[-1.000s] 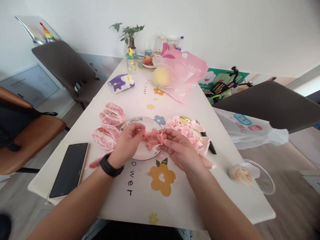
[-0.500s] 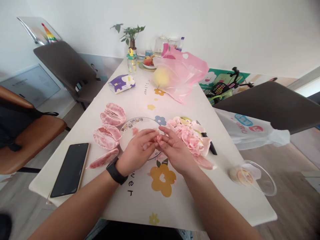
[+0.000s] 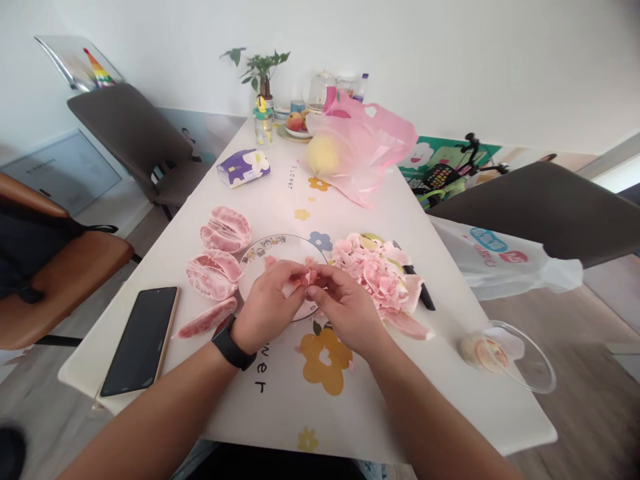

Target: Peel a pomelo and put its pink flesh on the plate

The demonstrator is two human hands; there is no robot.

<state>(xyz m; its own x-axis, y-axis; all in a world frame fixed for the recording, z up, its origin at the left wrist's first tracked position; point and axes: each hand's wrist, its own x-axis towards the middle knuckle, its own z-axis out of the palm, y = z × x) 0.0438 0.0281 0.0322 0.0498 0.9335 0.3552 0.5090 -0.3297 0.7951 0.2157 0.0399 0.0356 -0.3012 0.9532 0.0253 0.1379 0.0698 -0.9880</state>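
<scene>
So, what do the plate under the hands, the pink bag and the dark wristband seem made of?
Plate: probably glazed ceramic, judging by its smooth white surface with printed figures; melamine is possible.
Pink bag: thin plastic film, creased and sheer enough to show the yellow round thing inside.
Dark wristband: matte, perhaps silicone or rubber, from its even, dull surface.

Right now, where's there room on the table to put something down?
One bare patch lies between the tissue pack, pink bag and plate. Another is around the big printed flower, between the arms. It's crowded at the plate: left hand and right hand above, fruit to its left, peel to its right.
</scene>
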